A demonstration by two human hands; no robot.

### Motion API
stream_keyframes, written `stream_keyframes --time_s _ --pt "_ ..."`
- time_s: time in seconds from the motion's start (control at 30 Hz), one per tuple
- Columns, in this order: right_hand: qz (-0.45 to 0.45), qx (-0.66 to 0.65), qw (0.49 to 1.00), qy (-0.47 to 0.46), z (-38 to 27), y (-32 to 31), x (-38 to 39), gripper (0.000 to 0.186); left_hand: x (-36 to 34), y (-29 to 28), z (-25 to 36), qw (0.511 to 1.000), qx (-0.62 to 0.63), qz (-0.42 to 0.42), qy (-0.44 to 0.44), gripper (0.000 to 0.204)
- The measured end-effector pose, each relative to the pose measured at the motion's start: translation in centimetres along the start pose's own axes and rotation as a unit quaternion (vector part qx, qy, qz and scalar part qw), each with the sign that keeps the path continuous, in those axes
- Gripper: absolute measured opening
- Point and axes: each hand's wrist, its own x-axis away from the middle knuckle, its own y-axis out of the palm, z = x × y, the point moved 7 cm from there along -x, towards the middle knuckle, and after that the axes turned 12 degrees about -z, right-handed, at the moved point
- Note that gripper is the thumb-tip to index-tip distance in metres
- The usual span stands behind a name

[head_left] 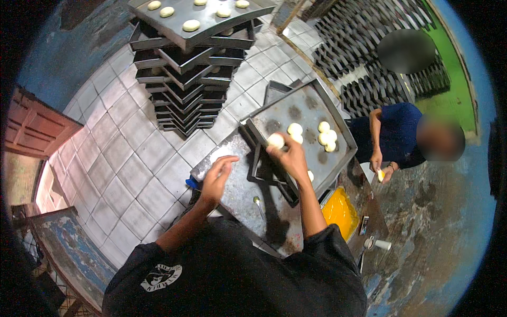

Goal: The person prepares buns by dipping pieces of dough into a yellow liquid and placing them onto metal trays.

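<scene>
My right hand (293, 161) is closed around a pale round dough ball (275, 140) over the near left side of a metal baking tray (334, 112). Beside those fingers, two more dough balls (294, 129) sit close together on the tray. A cluster of several dough balls (325, 136) lies farther right, touching one another. Part of another ball (310, 176) shows past my right wrist. My left hand (215, 181) is held empty above the metal table (237, 193), left of the tray, its fingers stretched out.
A tall stack of trays (185, 63) stands on the tiled floor, dough balls on its top tray. A spoon (259, 206) lies on the table. Right of me are a yellow-filled container (339, 211) and a white cup (383, 245). A co-worker (396, 132) holds a small yellow piece.
</scene>
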Motion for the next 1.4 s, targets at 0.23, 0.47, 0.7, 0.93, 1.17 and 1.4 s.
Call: stream_keyframes --time_s 0.23,0.47,0.7,0.93,1.17,1.4 --pt "-0.042 0.203 0.978 -0.030 10.7 0.5 -10.5 0.049 6.6 -15.3 -2.4 0.977 -0.052 0.184 -0.092 0.031" --pt "0.100 0.329 0.939 0.008 13.1 3.0 -16.7 0.072 8.7 -19.9 -4.0 0.959 0.016 0.253 -0.129 0.029" --pt "0.155 0.164 0.973 -0.045 10.2 -3.0 -11.7 0.062 6.7 -18.2 -3.9 0.972 0.045 0.206 -0.100 0.024" --pt "0.230 0.394 0.871 0.182 13.7 -3.3 -0.6 0.036 3.5 -15.5 -4.5 0.981 0.047 0.150 -0.110 0.022" --pt "0.279 0.185 0.906 0.259 13.1 -6.1 5.1 0.019 -2.7 -7.0 0.0 0.999 0.020 0.029 -0.039 0.017" --pt "0.235 -0.467 0.844 0.121 10.8 -2.7 15.8 0.024 -5.3 8.6 1.2 0.970 -0.039 -0.242 0.004 0.023"
